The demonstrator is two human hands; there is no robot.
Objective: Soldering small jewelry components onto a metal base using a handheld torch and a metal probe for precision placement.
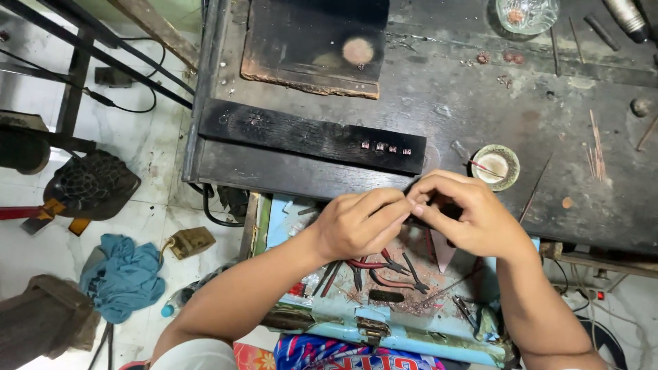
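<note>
Both hands [411, 219] pinched together, fingertips touching.

glass bowl [526, 14] | blue cloth [122, 275] | charred block [312, 136] | red-handled pliers [384, 264]

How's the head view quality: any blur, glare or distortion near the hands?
Head view: even, soft light and only faint shadows under the hands; left hand and right hand sharp, though whatever the fingertips pinch is too small to tell; mild glare on the clear glass bowl and white tiled floor; wide-angle bending skews the dark worn wooden workbench edges.
</note>
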